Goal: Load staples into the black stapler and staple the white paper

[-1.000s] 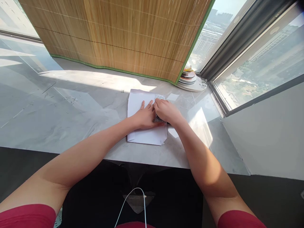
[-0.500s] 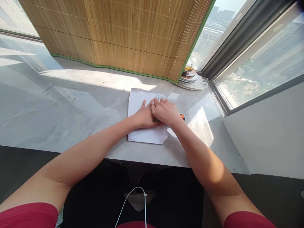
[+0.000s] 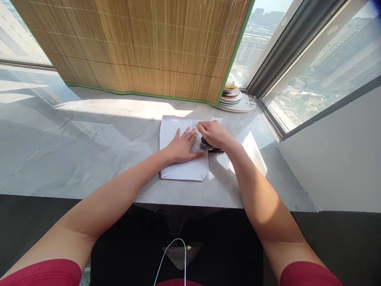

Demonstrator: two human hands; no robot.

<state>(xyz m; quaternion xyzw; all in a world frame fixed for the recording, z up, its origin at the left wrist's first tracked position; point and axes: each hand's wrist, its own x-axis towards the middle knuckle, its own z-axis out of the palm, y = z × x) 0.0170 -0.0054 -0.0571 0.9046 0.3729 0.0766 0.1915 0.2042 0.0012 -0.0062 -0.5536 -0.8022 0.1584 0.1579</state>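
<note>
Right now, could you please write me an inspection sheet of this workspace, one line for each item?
Surface: grey marble-look counter, part in sun, part in shade.
Job's things: white sheet of paper lying flat; small printed slip on its right edge; dark stapler-like tool at that edge, mostly hidden.
Clutter: stack of plates in the far corner; tiny scraps on the counter.
Hands: left hand pressed flat on the paper; right hand over the tool, fingertips on the slip.
Cables: white cable at the lap.
Surroundings: bamboo blind behind, windows with a city view at right.
</note>
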